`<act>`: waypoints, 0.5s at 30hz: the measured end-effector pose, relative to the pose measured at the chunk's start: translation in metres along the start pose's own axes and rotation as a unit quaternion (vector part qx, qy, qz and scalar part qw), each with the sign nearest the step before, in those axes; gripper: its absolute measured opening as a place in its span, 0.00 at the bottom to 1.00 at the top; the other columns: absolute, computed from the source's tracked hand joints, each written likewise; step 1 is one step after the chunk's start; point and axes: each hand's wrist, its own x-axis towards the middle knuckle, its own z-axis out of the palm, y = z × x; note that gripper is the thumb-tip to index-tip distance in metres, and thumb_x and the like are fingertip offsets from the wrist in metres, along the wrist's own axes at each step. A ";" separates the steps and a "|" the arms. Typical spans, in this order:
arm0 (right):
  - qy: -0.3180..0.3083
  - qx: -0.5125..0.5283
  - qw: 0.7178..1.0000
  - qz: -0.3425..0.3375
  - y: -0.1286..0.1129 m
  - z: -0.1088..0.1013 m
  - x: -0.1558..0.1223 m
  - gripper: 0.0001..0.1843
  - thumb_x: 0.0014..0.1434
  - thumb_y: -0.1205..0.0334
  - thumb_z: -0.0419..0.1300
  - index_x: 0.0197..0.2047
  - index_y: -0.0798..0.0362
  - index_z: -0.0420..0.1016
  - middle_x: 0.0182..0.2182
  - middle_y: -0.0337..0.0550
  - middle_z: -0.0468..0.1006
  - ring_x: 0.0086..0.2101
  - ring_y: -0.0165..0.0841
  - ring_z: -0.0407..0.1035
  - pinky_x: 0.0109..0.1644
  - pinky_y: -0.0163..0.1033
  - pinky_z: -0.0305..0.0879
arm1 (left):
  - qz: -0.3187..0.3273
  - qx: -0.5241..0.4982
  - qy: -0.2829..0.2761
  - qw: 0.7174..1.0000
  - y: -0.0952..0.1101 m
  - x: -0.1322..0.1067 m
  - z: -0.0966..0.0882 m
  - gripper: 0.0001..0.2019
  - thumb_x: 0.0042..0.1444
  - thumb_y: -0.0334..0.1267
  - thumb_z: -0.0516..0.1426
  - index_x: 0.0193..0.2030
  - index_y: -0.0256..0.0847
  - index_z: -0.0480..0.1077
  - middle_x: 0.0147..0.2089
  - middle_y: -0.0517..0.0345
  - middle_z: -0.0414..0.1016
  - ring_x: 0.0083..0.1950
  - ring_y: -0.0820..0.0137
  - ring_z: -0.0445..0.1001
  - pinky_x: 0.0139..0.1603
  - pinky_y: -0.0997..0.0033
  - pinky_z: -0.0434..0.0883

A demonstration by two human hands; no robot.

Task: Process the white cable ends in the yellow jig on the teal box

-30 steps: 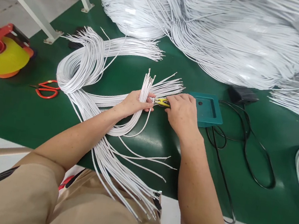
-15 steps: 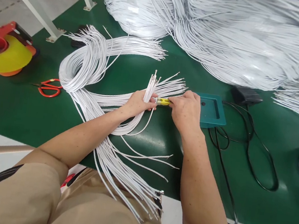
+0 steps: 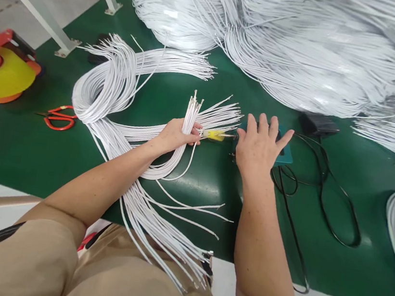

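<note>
My left hand (image 3: 177, 134) is closed around a small bundle of white wires (image 3: 190, 113), whose tipped ends stick up above the thumb. A tool with a yellow handle and thin metal shaft, resembling a screwdriver (image 3: 215, 135), reaches from beside my left fingertips towards the right; whether those fingers grip it, I cannot tell. My right hand (image 3: 260, 144) is palm down with fingers spread, over a teal shallow box (image 3: 286, 155) that it partly hides. More white wires (image 3: 137, 135) lie looped under and around my left forearm, some hanging over the front edge.
Red-handled scissors (image 3: 59, 117) lie left, near a red and yellow tape dispenser (image 3: 5, 72). Large piles of white wire (image 3: 315, 52) fill the back. A black cable (image 3: 323, 184) and black block (image 3: 319, 125) are at right. Metal posts (image 3: 42, 11) stand at the back left.
My right hand has let go of the yellow-handled tool, moved slightly right and spread its fingers over the teal box. The tool's metal shaft now shows. My left hand still holds the wires.
</note>
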 end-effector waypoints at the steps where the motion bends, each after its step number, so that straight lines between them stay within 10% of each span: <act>1: 0.001 -0.001 1.000 0.000 0.000 0.000 0.000 0.24 0.69 0.57 0.45 0.63 0.54 0.64 0.62 0.55 0.66 0.64 0.51 0.53 0.65 0.70 0.39 | 0.002 -0.001 0.000 1.000 0.000 0.000 -0.001 0.17 0.42 0.28 0.64 0.42 0.32 0.74 0.28 0.58 0.76 0.31 0.69 0.78 0.38 0.69 0.75; 7: 0.043 0.089 0.994 -0.034 -0.007 -0.012 0.000 0.21 0.67 0.58 0.49 0.58 0.57 0.70 0.57 0.56 0.72 0.57 0.49 0.62 0.62 0.60 0.52 | 0.021 -0.078 -0.018 0.997 -0.006 0.002 -0.009 0.21 0.42 0.33 0.67 0.46 0.34 0.73 0.32 0.58 0.76 0.32 0.69 0.77 0.37 0.70 0.73; 15: -0.139 0.216 0.874 -0.412 -0.075 -0.034 -0.030 0.15 0.64 0.62 0.54 0.32 0.58 0.80 0.31 0.52 0.80 0.41 0.41 0.69 0.51 0.46 0.60 | 0.070 -0.163 -0.057 0.982 -0.004 -0.002 -0.009 0.25 0.40 0.37 0.70 0.47 0.37 0.71 0.40 0.56 0.77 0.34 0.73 0.75 0.41 0.69 0.73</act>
